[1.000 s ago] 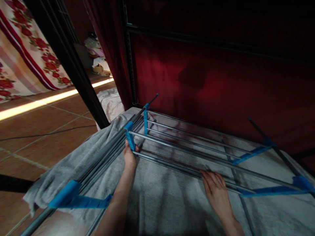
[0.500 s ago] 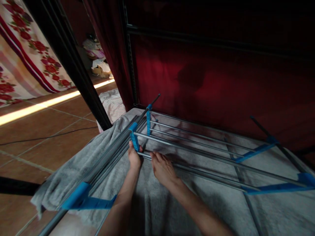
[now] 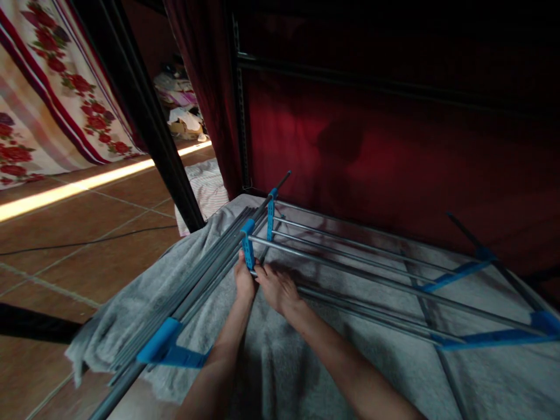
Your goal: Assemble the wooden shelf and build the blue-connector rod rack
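Observation:
A rack frame of grey metal tubes (image 3: 332,262) with blue plastic brackets lies across a grey blanket. My left hand (image 3: 245,278) is closed round the lower end of a blue bracket (image 3: 248,248), its thumb against the outer side. Beside it, my right hand (image 3: 276,286) grips a metal rod where it meets that bracket; the fingertips are partly hidden. A second blue bracket (image 3: 270,219) stands just behind. Nearer to me, another blue bracket (image 3: 168,345) sits on the long left tube, partly behind my left forearm.
Several loose grey rods (image 3: 188,280) lie along the left of the grey blanket (image 3: 109,315). A black metal post (image 3: 149,134) rises at the left. Dark red cloth (image 3: 297,140) hangs behind. A black cable (image 3: 100,238) crosses the tiled floor.
My right hand has slid left along the rod, up to the bracket and my left hand. The whole view has shifted slightly, with the rack appearing a little further right.

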A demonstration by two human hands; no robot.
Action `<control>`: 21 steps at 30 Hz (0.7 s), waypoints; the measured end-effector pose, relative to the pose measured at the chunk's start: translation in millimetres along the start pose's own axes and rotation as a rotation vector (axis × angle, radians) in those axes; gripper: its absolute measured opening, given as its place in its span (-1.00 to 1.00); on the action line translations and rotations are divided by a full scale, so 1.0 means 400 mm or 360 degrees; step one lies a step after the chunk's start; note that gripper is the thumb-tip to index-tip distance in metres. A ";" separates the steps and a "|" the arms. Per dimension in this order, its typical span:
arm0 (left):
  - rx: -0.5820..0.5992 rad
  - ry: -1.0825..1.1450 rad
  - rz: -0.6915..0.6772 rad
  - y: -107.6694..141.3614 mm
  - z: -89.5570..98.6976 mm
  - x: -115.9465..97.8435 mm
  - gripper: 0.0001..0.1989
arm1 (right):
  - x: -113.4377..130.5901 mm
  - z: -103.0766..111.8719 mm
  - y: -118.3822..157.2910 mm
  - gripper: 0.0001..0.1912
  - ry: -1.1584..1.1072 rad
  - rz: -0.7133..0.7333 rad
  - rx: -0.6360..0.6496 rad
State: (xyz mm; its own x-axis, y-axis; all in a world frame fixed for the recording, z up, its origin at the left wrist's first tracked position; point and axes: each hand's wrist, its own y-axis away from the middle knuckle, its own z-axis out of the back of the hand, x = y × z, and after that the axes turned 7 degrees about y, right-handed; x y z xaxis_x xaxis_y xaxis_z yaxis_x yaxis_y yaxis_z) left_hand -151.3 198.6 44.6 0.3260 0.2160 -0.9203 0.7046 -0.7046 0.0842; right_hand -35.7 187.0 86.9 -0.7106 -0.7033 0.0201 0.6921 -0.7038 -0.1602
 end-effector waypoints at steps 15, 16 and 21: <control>-0.0063 -0.0082 0.0023 -0.015 0.010 0.011 -0.52 | 0.026 0.032 -0.018 -0.61 -0.0128 -0.0041 0.0054; -0.0072 -0.0091 0.0021 -0.018 0.011 0.012 -0.52 | 0.031 0.030 -0.025 -0.61 -0.0140 -0.0064 0.0088; -0.0086 -0.0055 -0.0015 -0.018 0.010 0.012 -0.51 | 0.033 0.015 -0.050 -0.54 -0.0078 -0.0068 0.0249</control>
State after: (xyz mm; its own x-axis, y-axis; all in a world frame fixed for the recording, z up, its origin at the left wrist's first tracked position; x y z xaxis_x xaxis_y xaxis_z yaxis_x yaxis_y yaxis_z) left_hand -157.3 202.0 37.9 0.2978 0.1980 -0.9338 0.7408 -0.6649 0.0953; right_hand -58.1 191.3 96.3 -0.7352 -0.6740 0.0721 0.6756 -0.7373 -0.0025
